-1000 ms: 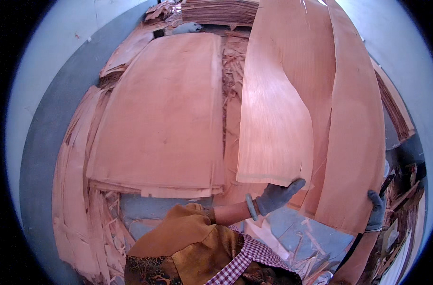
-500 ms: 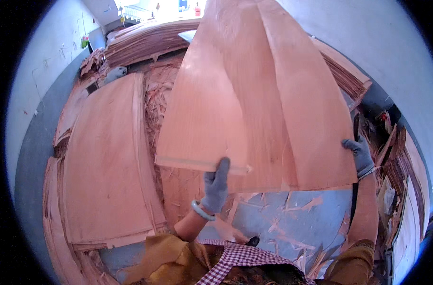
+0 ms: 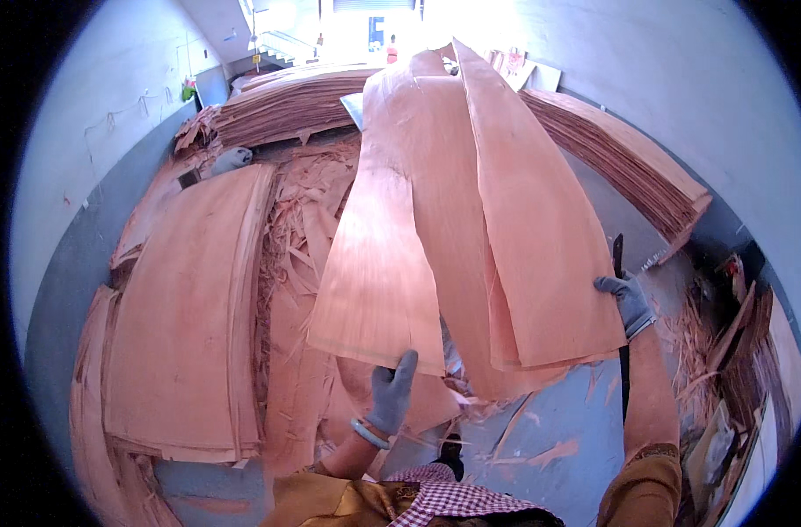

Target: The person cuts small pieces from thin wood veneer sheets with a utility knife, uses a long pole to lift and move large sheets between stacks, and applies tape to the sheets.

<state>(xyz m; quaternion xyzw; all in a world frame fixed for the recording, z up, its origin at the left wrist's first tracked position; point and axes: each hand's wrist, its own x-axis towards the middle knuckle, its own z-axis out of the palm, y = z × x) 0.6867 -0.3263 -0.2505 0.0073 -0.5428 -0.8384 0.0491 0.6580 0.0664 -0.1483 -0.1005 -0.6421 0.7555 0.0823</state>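
Between left grip [image 3: 391,393] and right grip [image 3: 631,303] — veneer [image 3: 449,211] spreads.

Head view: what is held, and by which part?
Thin wood sheets: left hand on near edge, right hand on right edge, apparently also gripping a dark stick.

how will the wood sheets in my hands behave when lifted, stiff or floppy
The sheets look likely to flop, as their edges bend and wave. Thin edges suggest they are light for their size. Gaps between them hint they may slip apart.
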